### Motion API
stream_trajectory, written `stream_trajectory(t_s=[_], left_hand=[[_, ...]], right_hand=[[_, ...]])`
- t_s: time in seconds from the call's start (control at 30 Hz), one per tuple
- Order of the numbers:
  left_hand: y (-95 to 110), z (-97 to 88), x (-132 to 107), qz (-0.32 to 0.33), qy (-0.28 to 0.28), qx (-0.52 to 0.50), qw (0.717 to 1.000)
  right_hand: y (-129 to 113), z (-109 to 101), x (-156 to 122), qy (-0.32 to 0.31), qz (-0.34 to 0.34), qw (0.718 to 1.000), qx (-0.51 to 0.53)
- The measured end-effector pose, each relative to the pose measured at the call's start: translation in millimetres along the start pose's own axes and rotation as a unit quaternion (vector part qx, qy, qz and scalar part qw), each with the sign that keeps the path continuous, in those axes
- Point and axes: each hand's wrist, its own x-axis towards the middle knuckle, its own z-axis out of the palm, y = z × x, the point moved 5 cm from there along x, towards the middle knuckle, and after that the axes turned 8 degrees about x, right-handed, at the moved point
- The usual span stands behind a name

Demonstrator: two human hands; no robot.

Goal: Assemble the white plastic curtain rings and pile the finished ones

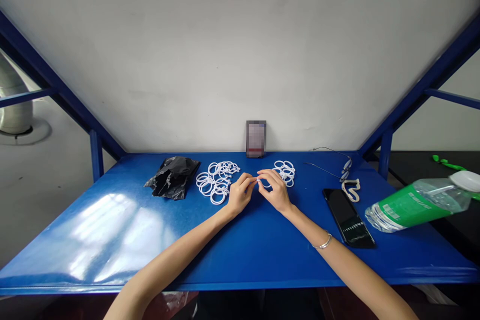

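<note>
My left hand [240,195] and my right hand [276,192] meet above the middle of the blue table, fingertips pinched together. Between them is a small white ring [266,186], partly covered by the right fingers. The left fingertips close at the ring's small end, and their exact hold is hard to make out. To the left of my left hand lies a loose pile of white rings [213,183] with small eyelets. Just beyond my right hand sits a smaller group of similar rings [288,172].
On the blue table [240,260] are a crumpled black plastic bag [176,175], a phone [348,217], glasses [345,169], a white curved piece [351,190] and a green-labelled bottle [412,205]. A blurred upright device [256,139] leans at the back wall.
</note>
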Motion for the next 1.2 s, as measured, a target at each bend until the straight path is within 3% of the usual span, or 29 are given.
stream_trajectory(t_s=[0.53,1.2], left_hand=[[2.3,-0.1,-0.7,0.016,0.014,-0.014,1.000],[-0.5,-0.7,1.7,-0.034,-0.012,-0.072,0.997]], right_hand=[[-0.7,1.8,-0.7,-0.005,0.000,1.000,0.016],[0.8,3.4,-1.8,0.009,0.009,1.000,0.012]])
